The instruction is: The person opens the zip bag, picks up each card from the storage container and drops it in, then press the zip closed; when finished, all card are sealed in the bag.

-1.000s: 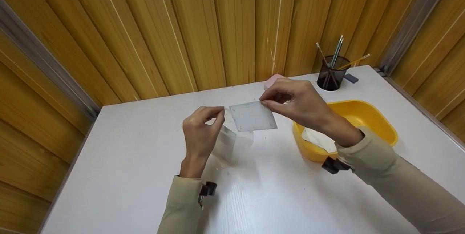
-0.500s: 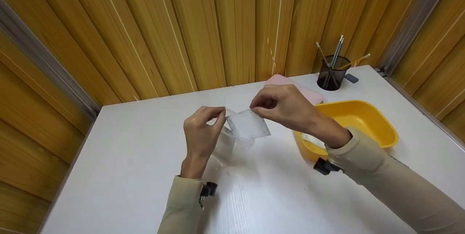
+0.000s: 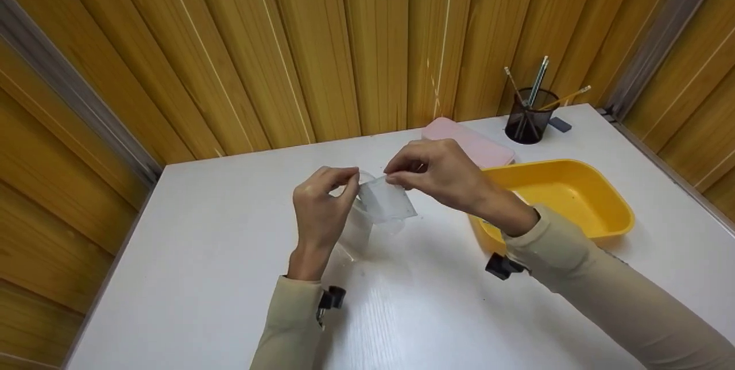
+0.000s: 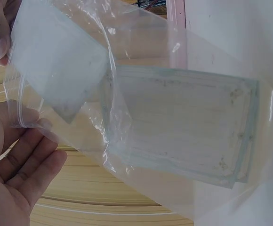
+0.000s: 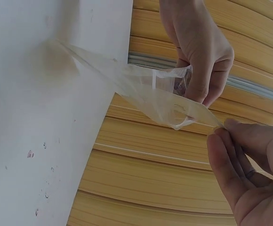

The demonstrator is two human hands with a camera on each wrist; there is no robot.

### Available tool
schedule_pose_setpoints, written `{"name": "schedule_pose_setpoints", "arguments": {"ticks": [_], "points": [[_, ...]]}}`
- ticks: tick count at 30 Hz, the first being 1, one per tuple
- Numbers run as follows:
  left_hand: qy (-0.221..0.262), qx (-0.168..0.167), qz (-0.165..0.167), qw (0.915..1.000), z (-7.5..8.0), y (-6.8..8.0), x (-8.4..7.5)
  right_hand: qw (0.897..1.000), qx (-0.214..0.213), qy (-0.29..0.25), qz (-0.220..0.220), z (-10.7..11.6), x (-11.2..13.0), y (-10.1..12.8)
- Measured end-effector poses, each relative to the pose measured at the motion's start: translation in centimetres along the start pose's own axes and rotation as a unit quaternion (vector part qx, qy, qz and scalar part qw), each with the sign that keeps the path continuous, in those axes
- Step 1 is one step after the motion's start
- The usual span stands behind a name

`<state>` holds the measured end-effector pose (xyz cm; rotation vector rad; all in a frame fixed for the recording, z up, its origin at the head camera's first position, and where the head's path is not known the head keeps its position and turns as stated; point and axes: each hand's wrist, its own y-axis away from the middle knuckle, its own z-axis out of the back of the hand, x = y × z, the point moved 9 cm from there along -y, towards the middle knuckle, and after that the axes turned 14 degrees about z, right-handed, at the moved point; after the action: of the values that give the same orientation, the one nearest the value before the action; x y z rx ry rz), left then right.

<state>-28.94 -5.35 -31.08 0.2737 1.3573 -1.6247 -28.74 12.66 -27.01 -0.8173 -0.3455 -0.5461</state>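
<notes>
Clear zip bag (image 3: 357, 231) is nearly invisible against the white table (image 3: 201, 255) in the head view, and its lower end cannot be traced there. Left hand (image 3: 319, 209) pinches the bag mouth, held above the table; the left wrist view shows pale square sheets (image 4: 183, 127) already inside. Right hand (image 3: 436, 174) pinches another translucent square sheet (image 3: 389, 202) at the bag opening. Yellow tub (image 3: 565, 197) contents are hidden by the right forearm.
</notes>
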Motion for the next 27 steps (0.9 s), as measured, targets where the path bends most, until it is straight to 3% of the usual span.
{"name": "schedule_pose_setpoints", "arguments": {"ticks": [6, 18, 27], "points": [[0.009, -0.003, -0.01, 0.9999, 0.1, -0.1, -0.2, 0.999, 0.005, -0.044, -0.005, -0.8, -0.3, -0.1], [0.015, -0.005, -0.02, 0.9997, 0.0, -0.1, 0.0, 1.0, 0.009, -0.015, 0.008, -2.8, -0.9, -0.5], [0.015, -0.008, -0.025, 0.9995, -0.1, -0.1, -0.1, 0.994, 0.006, 0.06, 0.094, -4.1, 0.0, -1.0]]}}
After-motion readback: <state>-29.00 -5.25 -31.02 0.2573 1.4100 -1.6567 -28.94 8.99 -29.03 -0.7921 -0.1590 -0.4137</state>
